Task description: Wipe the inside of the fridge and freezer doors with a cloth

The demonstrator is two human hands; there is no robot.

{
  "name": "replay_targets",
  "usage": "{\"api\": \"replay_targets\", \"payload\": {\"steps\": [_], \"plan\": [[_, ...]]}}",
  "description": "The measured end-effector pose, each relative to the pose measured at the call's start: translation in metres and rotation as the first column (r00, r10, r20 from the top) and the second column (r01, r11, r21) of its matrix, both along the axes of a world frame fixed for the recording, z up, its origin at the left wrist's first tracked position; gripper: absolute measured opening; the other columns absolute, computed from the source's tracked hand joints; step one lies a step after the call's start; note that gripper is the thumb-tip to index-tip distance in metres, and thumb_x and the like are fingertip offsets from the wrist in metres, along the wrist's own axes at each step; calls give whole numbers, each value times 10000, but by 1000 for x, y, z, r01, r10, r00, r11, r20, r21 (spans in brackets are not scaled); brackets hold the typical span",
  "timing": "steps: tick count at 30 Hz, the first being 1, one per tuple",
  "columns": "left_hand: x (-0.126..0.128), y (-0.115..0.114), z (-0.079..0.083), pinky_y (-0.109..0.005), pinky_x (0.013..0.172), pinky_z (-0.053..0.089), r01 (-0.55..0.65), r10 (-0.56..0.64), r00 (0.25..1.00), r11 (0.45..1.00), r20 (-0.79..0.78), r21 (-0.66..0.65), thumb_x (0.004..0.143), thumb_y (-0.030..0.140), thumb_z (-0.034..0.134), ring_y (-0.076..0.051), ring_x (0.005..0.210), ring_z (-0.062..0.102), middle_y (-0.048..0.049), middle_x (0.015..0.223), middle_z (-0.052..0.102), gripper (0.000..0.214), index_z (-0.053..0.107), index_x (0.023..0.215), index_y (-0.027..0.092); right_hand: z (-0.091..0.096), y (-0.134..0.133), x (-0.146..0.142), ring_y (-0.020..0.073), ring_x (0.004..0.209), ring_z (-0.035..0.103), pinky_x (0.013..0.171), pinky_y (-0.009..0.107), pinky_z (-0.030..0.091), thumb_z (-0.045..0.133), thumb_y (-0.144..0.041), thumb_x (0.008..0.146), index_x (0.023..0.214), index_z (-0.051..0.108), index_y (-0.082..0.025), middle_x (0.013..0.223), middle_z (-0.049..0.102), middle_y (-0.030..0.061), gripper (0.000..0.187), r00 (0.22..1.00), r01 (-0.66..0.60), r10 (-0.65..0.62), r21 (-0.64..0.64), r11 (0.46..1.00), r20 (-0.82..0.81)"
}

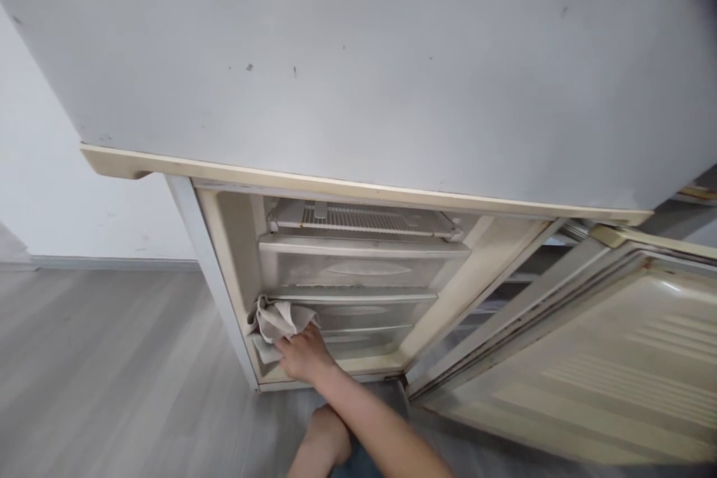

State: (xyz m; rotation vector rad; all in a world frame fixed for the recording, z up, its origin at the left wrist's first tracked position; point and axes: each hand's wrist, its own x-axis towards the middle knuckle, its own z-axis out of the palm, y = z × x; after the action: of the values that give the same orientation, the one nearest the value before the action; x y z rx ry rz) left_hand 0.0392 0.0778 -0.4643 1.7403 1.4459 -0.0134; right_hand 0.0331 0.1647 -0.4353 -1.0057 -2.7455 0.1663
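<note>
My right hand (304, 355) is closed on a crumpled beige cloth (276, 320) and presses it against the lower left corner of the open freezer compartment (224, 239). The cloth lies against the left end of the lower translucent drawers (358, 314), near the yellowed bottom sill (364, 364). My forearm reaches in from the bottom of the picture. My left hand is out of sight.
The closed upper fridge door (358, 52) fills the top of the view. The freezer door (616, 373) stands swung open to the right. A wire shelf (358, 218) sits above the top drawer. Grey wood-look floor (101, 373) and a white wall lie to the left; my knee (328, 433) is below.
</note>
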Motion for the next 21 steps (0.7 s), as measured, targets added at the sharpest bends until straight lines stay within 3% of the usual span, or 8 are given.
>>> {"api": "replay_targets", "payload": {"steps": [3, 5, 7, 11, 13, 16, 21], "plan": [[-2, 0, 8, -529, 931, 515, 67, -65, 993, 997, -101, 24, 741, 105, 480, -401, 1082, 638, -256, 1138, 686, 392, 686, 1075, 98, -11, -4, 37, 238, 1088, 598, 1005, 397, 377, 495, -243, 833, 1257, 590, -262, 1102, 698, 69, 436, 985, 162, -159, -34, 986, 71], [-3, 0, 13, -530, 888, 534, 61, -53, 988, 996, -144, 57, 793, 129, 404, -387, 1043, 659, -259, 1093, 702, 390, 663, 1080, 78, -19, -8, 72, 244, 1074, 608, 1013, 406, 366, 501, -205, 816, 1376, 486, -273, 1070, 708, 82, 565, 950, 308, -305, -32, 951, 72], [-3, 0, 19, -527, 899, 530, 58, -44, 987, 995, -157, 86, 818, 140, 361, -369, 1048, 660, -246, 1077, 710, 394, 642, 1087, 76, -24, -11, 109, 269, 1069, 609, 1003, 426, 369, 499, -170, 800, 1416, 443, -246, 1046, 709, 115, 622, 883, 463, -459, -20, 886, 97], [-1, 1, 35, -499, 936, 517, 83, -72, 990, 993, -123, 81, 791, 147, 404, -355, 1074, 650, -239, 1107, 701, 382, 638, 1083, 74, -26, -15, 159, 309, 1106, 585, 1021, 470, 346, 459, -123, 800, 1269, 612, -176, 1099, 685, 171, 496, 747, 656, -651, 12, 755, 132], [0, 3, 40, -495, 942, 514, 90, -81, 990, 993, -114, 75, 793, 155, 404, -352, 1082, 646, -234, 1125, 696, 386, 634, 1096, 82, -29, -16, 160, 320, 1134, 568, 1056, 493, 309, 447, -125, 805, 1257, 617, -158, 1154, 663, 174, 485, 706, 702, -702, 38, 711, 90], [1, 4, 40, -510, 935, 513, 84, -74, 990, 994, -122, 73, 820, 176, 373, -355, 1084, 643, -234, 1125, 694, 391, 629, 1101, 86, -36, -16, 134, 313, 1128, 575, 1081, 509, 282, 432, -134, 804, 1285, 585, -138, 1171, 656, 173, 505, 681, 732, -733, 12, 681, 9], [1, 4, 32, -511, 923, 520, 74, -68, 990, 996, -126, 47, 783, 139, 410, -368, 1061, 652, -231, 1098, 707, 372, 668, 1044, 82, -41, -11, 82, 316, 1160, 557, 1077, 568, 264, 369, -156, 807, 1333, 526, -158, 1221, 633, 147, 549, 769, 615, -610, -41, 788, -193]]}}
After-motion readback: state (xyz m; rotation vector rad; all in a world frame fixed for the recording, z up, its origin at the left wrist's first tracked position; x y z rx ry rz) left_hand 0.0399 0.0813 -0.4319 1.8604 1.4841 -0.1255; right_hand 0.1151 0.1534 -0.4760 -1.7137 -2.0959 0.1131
